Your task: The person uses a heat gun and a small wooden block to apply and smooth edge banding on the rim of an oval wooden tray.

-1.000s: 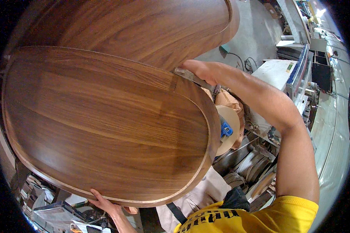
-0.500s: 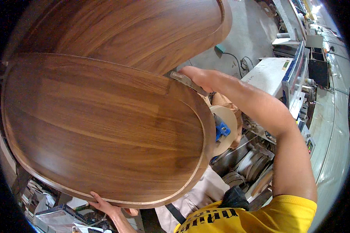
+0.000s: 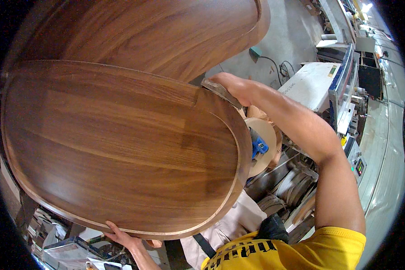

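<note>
Subject: oval panel (image 3: 121,144), dark brown wood with lengthwise grain in lighter and darker bands. A thin pale line follows the rim, set slightly in from the edge. Surface looks smooth and evenly finished; no defects discernible. The panel is held up close to the camera, filling the frame from 9 o'clock to centre.

Left hand (image 3: 121,237): at 6 o'clock, under the panel's lower edge, fingers curled onto that edge; grip closed on the panel.

Right hand (image 3: 231,87): at 1 o'clock of the panel, arm extended from the lower right. It holds a small flat brownish pad (image 3: 220,91) pressed against the panel's upper right edge; grip clamped on the pad.

Second panel (image 3: 157,31): same dark wood, lying behind and above at 12 o'clock, partly covered by the held one.

Beyond, at 3 o'clock: a tan disc (image 3: 263,146) with a blue fitting (image 3: 257,145), just beside the panel's right edge. A white machine (image 3: 319,85) stands at 2 o'clock on a grey floor (image 3: 382,148).
</note>
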Action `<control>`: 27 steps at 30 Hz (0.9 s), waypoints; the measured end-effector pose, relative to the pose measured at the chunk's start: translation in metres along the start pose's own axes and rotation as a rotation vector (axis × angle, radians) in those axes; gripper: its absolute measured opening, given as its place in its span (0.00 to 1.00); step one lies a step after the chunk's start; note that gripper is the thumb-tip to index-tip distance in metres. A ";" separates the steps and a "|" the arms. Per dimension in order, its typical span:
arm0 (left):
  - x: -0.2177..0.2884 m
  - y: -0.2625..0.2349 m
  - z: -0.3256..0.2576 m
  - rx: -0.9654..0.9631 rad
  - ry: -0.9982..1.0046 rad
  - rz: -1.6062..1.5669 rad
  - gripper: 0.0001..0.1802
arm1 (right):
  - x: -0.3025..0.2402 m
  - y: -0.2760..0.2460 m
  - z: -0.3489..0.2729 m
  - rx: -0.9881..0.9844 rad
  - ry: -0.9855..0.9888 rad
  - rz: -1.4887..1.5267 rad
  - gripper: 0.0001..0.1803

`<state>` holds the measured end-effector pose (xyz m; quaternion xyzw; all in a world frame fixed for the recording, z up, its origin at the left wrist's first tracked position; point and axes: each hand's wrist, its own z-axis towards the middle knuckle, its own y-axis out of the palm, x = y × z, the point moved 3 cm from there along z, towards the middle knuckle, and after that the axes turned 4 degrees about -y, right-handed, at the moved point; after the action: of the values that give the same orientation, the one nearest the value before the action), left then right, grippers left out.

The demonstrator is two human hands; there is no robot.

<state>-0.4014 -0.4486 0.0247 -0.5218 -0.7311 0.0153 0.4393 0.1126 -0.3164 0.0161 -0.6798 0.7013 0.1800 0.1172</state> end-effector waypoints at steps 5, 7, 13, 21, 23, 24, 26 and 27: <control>-0.001 0.003 -0.003 0.071 -0.018 -0.080 0.52 | 0.007 -0.002 -0.001 0.072 -0.009 0.043 0.19; -0.001 0.001 -0.001 0.072 -0.026 -0.077 0.53 | 0.002 0.001 -0.011 0.098 -0.001 0.046 0.19; 0.000 0.000 -0.001 0.026 -0.008 -0.041 0.54 | 0.013 -0.006 -0.004 0.115 -0.043 -0.009 0.20; -0.007 -0.009 0.011 0.022 -0.007 -0.010 0.51 | 0.040 -0.013 -0.002 0.080 0.038 0.227 0.19; -0.002 -0.005 0.003 0.025 0.003 0.010 0.51 | 0.049 -0.015 -0.002 0.090 0.041 0.241 0.19; -0.003 -0.005 0.004 0.016 -0.001 -0.001 0.50 | 0.057 -0.017 0.000 0.096 0.004 0.214 0.20; -0.006 -0.008 0.010 -0.001 -0.006 -0.022 0.50 | 0.067 -0.022 0.001 0.077 -0.058 0.196 0.20; -0.007 -0.007 0.010 0.000 -0.009 -0.026 0.49 | 0.067 -0.022 -0.001 0.054 -0.081 0.203 0.20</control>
<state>-0.4133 -0.4530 0.0173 -0.5122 -0.7397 0.0120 0.4364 0.1309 -0.3782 -0.0123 -0.5940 0.7658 0.1995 0.1448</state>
